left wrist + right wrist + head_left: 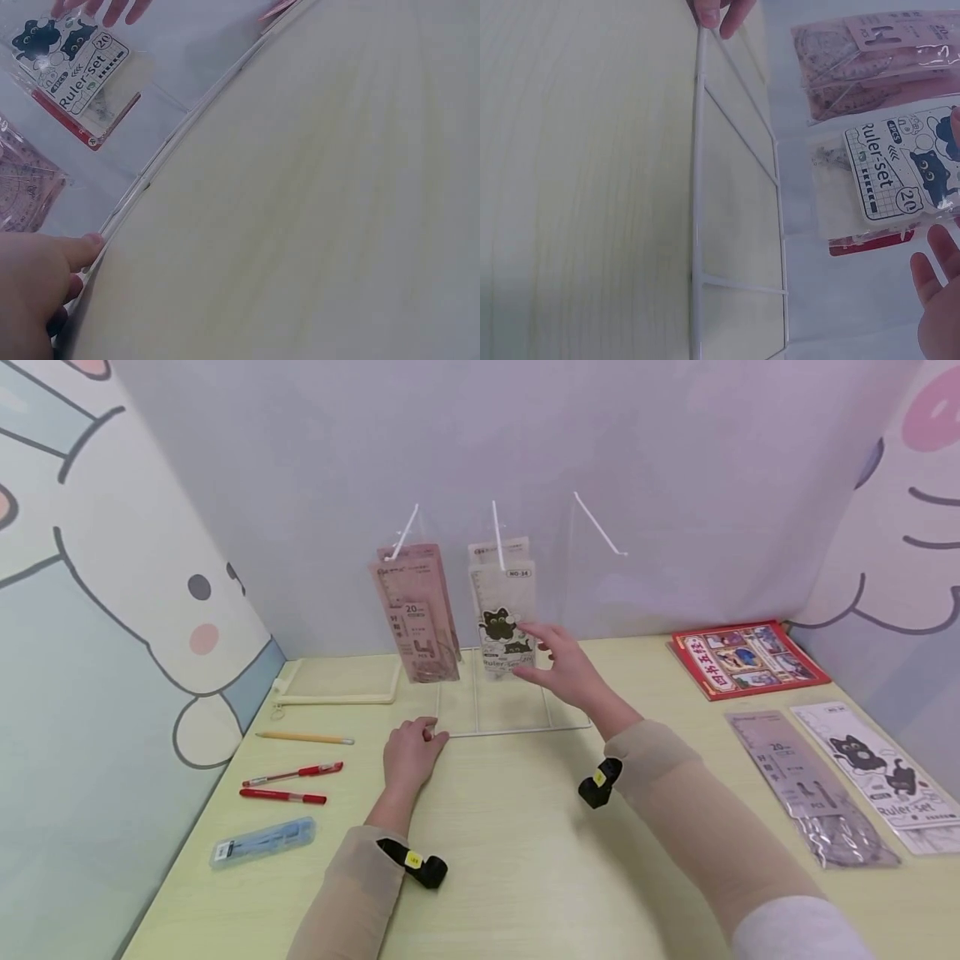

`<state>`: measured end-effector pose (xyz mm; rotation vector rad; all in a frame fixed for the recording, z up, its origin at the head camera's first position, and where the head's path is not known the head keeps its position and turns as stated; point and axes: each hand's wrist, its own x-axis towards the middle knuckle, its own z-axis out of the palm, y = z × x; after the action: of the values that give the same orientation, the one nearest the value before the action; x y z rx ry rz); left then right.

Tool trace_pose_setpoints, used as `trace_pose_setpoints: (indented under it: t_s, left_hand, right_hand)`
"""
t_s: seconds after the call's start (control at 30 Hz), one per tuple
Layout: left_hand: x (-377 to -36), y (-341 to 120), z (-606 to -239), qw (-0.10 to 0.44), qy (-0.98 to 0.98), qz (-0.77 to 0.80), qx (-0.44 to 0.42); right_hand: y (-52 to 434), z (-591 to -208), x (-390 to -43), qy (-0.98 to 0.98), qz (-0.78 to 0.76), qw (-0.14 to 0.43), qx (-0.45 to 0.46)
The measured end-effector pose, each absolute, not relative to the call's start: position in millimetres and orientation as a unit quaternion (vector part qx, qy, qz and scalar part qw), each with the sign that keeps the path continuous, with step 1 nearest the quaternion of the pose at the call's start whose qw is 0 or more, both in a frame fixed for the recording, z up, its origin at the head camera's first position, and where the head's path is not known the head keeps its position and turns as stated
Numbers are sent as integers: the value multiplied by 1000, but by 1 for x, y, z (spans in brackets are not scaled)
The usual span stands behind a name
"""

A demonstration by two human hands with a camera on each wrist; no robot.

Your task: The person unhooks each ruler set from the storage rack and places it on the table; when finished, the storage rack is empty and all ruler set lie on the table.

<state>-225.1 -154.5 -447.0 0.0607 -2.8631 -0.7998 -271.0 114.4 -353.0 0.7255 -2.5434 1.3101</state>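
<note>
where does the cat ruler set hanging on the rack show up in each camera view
Head: cat ruler set hangs at centre, on the middle hook, at the right hand's fingertips.
Left wrist: top left corner.
Right wrist: right edge, mid-height.
Shared landmark: the pink ruler set beside it.

Wire rack [510, 727] stands at table [525, 860] centre, toward rear edge. Two ruler-set packs hang on rack hooks: geometry pack [417, 610] left, cat pack [504, 606] right of it. Left hand [408, 753] rests on rack base, front-left corner. Right hand [562, 664] just right of cat pack. Pencil [303, 737], two pens [288, 783], case [262, 842] along left edge. Booklet [746, 658] at rear right corner; two flat packs [847, 785] before it, along right edge.
</note>
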Motion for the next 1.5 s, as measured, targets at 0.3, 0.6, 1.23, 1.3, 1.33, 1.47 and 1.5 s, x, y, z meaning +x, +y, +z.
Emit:
trace_pose_setpoints:
  t_s: [0.3,0.6,1.23,1.3,1.33,1.47,1.5]
  left_hand:
    - [-226,-155,-448,88,-958,-273,15]
    - [-226,-157,-447,85,-957,-276,23]
    - [-225,-156,-449,83,-957,-275,25]
    - [-225,-156,-450,83,-958,-274,25]
    - [-225,-156,-449,83,-958,-274,24]
    - [-225,-156,-450,85,-958,-274,21]
    - [-225,-156,-450,85,-958,-274,20]
  right_hand:
    - [120,-352,-261,-847,472,119,212]
    - [128,-343,-250,-839,476,193,181]
    - [139,-341,-235,-840,453,237,182]
    - [140,-340,-233,-838,451,244,186]
    - [140,-340,-232,-838,449,247,187]
    - [142,-340,-228,-840,441,252,190]
    - [143,-339,-227,-840,439,254,191]
